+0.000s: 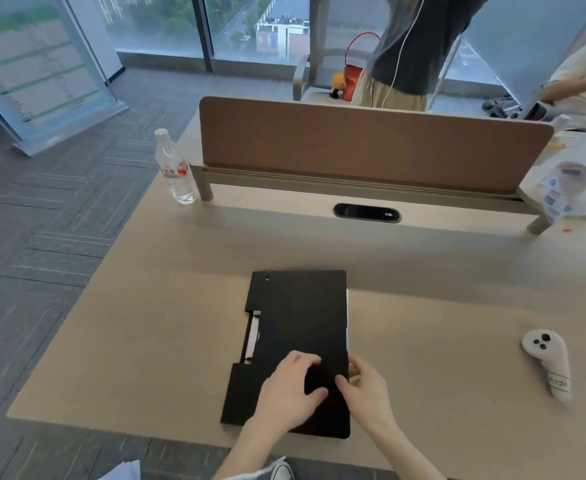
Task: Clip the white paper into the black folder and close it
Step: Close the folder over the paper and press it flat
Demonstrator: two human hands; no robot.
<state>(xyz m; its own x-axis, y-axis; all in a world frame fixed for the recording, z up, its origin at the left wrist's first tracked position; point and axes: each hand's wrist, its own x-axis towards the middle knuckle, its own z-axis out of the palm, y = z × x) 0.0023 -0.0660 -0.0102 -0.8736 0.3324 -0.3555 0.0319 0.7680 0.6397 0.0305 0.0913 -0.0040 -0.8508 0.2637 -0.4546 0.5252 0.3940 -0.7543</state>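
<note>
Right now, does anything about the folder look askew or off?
Mostly tidy. The black folder lies closed and flat under both hands, but a thin strip of white paper pokes past its right edge, so the sheet seems slightly out of line.

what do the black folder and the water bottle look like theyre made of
The black folder: likely matte plastic or coated card, flat, dull, with no glare. The water bottle: clear thin plastic, see-through with shiny highlights, white cap and a printed label.
</note>
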